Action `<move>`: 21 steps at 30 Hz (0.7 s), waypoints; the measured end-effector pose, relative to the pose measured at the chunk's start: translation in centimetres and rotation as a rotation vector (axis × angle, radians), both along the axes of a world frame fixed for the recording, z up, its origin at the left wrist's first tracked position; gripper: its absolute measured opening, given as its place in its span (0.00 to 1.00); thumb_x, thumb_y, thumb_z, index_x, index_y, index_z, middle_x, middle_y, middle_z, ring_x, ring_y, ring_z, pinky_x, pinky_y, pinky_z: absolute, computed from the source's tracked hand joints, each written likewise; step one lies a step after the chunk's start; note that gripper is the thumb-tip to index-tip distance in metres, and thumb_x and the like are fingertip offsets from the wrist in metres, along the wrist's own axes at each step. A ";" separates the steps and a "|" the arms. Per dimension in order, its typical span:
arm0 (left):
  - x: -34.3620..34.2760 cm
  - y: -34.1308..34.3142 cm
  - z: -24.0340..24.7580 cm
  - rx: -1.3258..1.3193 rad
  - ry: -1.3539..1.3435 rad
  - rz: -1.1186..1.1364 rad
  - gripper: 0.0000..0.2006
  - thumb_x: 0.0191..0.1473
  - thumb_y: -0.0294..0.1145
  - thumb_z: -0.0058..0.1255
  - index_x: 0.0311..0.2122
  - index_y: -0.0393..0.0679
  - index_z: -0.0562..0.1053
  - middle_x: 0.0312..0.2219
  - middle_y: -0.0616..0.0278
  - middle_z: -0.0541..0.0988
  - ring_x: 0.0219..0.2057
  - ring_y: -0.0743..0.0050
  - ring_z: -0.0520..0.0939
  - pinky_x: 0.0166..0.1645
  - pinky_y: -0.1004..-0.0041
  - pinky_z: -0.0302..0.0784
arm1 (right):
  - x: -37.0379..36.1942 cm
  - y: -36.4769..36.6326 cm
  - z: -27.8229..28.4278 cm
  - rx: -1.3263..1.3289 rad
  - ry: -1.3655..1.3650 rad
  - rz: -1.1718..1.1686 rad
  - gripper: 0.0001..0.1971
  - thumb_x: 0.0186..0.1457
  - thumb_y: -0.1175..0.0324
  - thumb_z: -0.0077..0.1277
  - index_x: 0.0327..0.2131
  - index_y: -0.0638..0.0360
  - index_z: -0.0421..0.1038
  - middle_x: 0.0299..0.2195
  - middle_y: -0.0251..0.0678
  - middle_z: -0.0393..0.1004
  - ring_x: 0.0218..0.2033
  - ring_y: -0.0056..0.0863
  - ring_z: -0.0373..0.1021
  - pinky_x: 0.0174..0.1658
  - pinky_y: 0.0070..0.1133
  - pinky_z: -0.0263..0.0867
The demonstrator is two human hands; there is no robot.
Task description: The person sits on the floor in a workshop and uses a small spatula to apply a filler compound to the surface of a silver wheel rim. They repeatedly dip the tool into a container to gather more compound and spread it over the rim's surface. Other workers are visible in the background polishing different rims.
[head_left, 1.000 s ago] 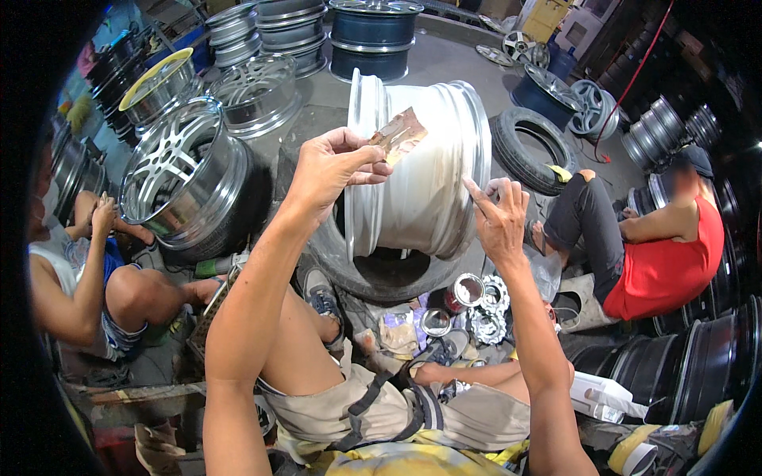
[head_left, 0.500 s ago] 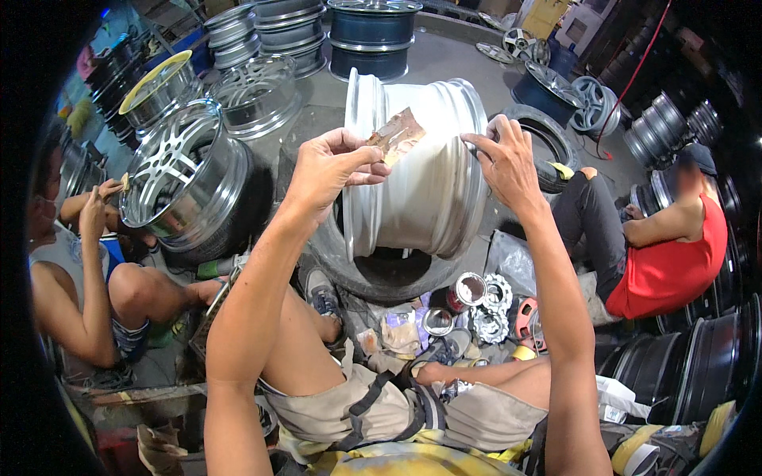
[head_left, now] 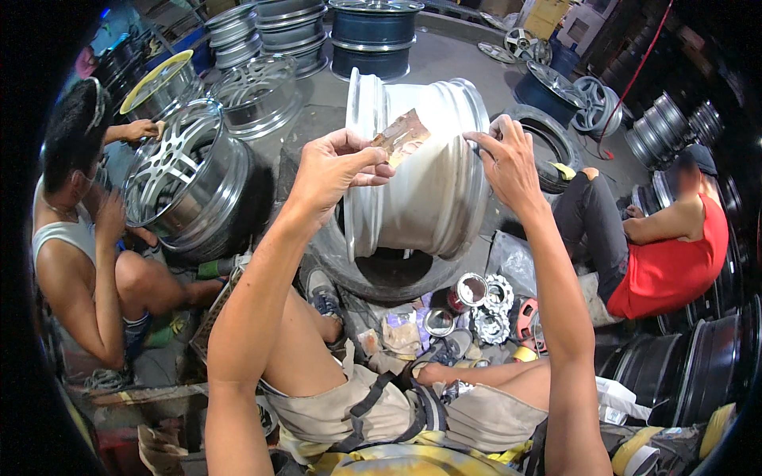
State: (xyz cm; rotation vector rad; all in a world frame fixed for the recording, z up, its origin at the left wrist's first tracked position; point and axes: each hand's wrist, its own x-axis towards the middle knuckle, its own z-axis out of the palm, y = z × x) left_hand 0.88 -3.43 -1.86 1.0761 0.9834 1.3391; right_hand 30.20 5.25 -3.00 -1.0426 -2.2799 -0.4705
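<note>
A pale grey wheel rim (head_left: 417, 186) rests on its side on a dark tyre (head_left: 361, 278) in front of me. My left hand (head_left: 337, 170) pinches a thin, flat brown piece (head_left: 403, 136) between thumb and fingers. Cream-coloured smears cover part of its surface, and I cannot tell its material. It is held over the rim's left part, its far end overlapping the barrel in view. On the opposite side, my right hand (head_left: 508, 163) has its fingers bent at the rim's right flange, fingertips against the edge.
Below the rim are an open can (head_left: 468, 292), toothed metal rings (head_left: 490, 321) and a plastic bag (head_left: 512, 262). A person in white (head_left: 79, 246) sits left beside a chrome wheel (head_left: 178, 170); another in red (head_left: 671, 254) sits right. Stacked rims (head_left: 373, 44) stand behind.
Both my hands stay almost where they were, with the brown piece tilted very slightly. The person at left has leaned further into view, one arm now reaching to the chrome wheel's far side.
</note>
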 end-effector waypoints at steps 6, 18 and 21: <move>-0.4 -0.3 0.3 -0.003 0.012 0.013 0.06 0.55 0.25 0.61 0.31 0.38 0.74 0.26 0.54 0.82 0.28 0.75 0.85 0.39 0.74 0.85 | 0.3 -0.7 -0.5 0.009 -0.072 -0.037 0.17 0.48 0.73 0.57 0.44 0.44 0.80 0.35 0.33 0.63 0.41 0.32 0.62 0.44 0.29 0.58; -0.3 -0.4 0.2 0.003 0.011 0.014 0.06 0.55 0.25 0.60 0.32 0.38 0.74 0.26 0.55 0.82 0.28 0.76 0.85 0.39 0.75 0.85 | 0.1 -0.3 0.1 0.079 -0.166 -0.014 0.15 0.49 0.70 0.59 0.42 0.44 0.80 0.37 0.33 0.65 0.41 0.31 0.62 0.44 0.29 0.58; -0.6 -0.5 0.0 0.002 0.013 0.008 0.06 0.55 0.25 0.60 0.32 0.38 0.74 0.26 0.55 0.81 0.29 0.76 0.85 0.39 0.75 0.85 | 0.5 -1.9 -0.6 -0.009 -0.128 -0.015 0.15 0.48 0.71 0.60 0.42 0.45 0.80 0.37 0.33 0.64 0.41 0.32 0.62 0.44 0.28 0.57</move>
